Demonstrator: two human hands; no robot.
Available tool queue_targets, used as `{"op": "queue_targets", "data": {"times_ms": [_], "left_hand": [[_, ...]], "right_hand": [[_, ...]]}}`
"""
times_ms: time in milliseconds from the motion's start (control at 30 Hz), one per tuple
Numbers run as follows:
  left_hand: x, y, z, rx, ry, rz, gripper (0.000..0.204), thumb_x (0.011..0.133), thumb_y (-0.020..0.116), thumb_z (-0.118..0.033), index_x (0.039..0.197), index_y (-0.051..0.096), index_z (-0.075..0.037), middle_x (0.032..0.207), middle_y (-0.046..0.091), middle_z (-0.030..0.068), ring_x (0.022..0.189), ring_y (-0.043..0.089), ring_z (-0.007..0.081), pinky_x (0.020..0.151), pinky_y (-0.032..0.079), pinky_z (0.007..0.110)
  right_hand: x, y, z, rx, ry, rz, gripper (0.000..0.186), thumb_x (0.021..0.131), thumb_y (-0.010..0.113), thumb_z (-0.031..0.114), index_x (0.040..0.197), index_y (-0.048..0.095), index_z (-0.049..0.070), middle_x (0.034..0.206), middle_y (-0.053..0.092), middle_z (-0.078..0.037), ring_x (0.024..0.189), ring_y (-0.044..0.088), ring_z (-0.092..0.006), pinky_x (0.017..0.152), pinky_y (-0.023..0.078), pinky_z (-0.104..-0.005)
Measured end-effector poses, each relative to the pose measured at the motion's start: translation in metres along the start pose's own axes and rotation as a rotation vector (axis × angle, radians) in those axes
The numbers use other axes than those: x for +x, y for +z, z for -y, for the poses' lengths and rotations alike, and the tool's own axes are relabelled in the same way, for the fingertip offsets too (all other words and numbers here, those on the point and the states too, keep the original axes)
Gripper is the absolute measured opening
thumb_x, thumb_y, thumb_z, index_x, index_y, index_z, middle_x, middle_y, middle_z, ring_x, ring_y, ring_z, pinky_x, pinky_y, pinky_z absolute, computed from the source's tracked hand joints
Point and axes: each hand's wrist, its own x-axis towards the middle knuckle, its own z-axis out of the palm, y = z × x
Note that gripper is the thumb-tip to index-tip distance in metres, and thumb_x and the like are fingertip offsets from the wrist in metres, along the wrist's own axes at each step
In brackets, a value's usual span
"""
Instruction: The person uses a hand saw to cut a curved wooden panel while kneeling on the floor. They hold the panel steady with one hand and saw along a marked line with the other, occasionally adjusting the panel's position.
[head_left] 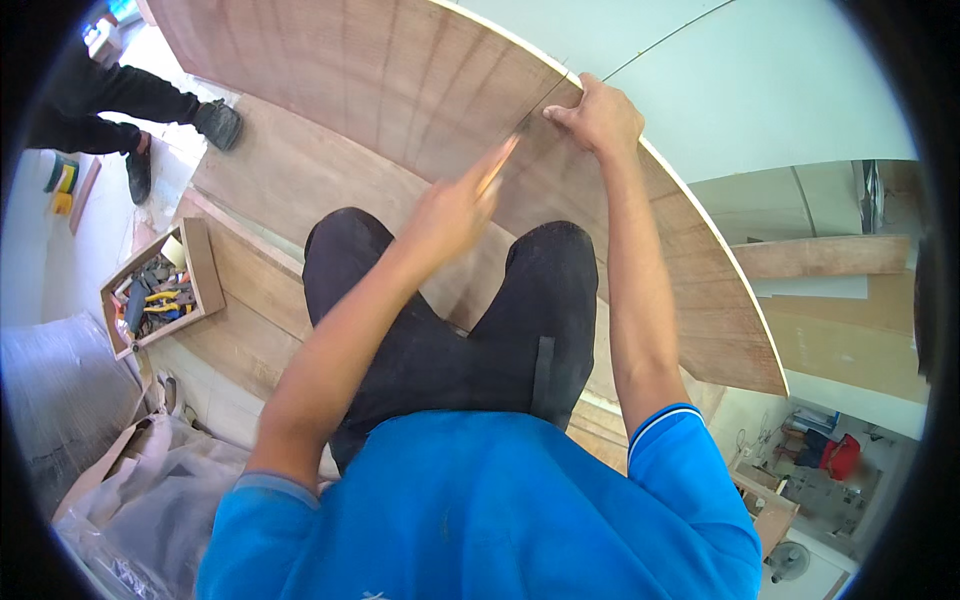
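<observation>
In the head view, grips a thin orange-brown pencil (497, 165) in the left hand (448, 212), with the fingers closed together around its lower part. Sticks out past the fingertips toward the upper right, well short of the right hand (603, 115). Slants along its long axis from lower left to upper right, roughly in line with a dark mark (545, 103) on the face of a large brown wooden board (400, 100). Ends near the lower part of this mark; cannot tell, through the blur, whether touching the wood.

Clamps the board's pale upper edge in the right hand, with the thumb on the near face just beside the mark and the fingers over the edge, partly hidden. Stretches, lengthwise, from upper left to lower right, just beyond the knees of black trousers (500, 370).

To the left, a wooden toolbox (207, 262) with yellow-handled pliers (160, 297) inside. Above, another person's dark shoe (218, 125). At far lower right, a person in red (840, 457).
</observation>
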Motion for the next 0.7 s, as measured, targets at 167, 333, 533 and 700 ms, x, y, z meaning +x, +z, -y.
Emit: {"op": "queue_targets", "data": {"times_ms": [167,333,533,700], "left_hand": [[-0.017,-0.023,-0.006,0.001,-0.235,0.113,0.058,0.109,0.055,-0.02,0.165,0.042,-0.023,0.145,0.062,0.025,0.132,0.059,0.0467,0.111,0.049,0.05],[-0.155,-0.102,-0.06,0.044,-0.43,0.245,0.06,0.107,0.057,-0.014,0.165,0.041,-0.019,0.139,0.067,0.0273,0.117,0.068,0.0494,0.098,0.056,0.052],[-0.04,-0.039,-0.016,0.112,-0.376,0.187,0.063,0.107,0.057,-0.015,0.164,0.041,-0.033,0.131,0.069,0.0275,0.112,0.069,0.049,0.095,0.055,0.056],[-0.048,-0.044,-0.003,-0.005,-0.223,0.129,0.062,0.107,0.057,-0.014,0.165,0.041,-0.023,0.147,0.062,0.0236,0.124,0.065,0.0476,0.104,0.054,0.051]], "right_hand": [[-0.008,0.029,0.021,0.118,0.002,0.016,0.058,0.077,0.089,0.055,0.111,0.074,0.011,0.104,0.081,-0.01,0.108,0.075,-0.0331,0.088,0.057,-0.0512],[-0.007,0.029,0.022,0.13,-0.002,0.028,0.056,0.077,0.089,0.055,0.109,0.074,0.011,0.102,0.081,-0.009,0.107,0.076,-0.0323,0.088,0.057,-0.0497],[0.003,0.035,0.025,0.088,-0.032,-0.003,0.061,0.076,0.088,0.061,0.11,0.073,0.012,0.097,0.081,-0.007,0.101,0.077,-0.029,0.082,0.058,-0.0482],[0.017,0.033,0.025,0.041,-0.055,-0.013,0.063,0.075,0.088,0.063,0.111,0.073,0.012,0.096,0.081,-0.007,0.099,0.077,-0.0292,0.081,0.058,-0.0473]]}}
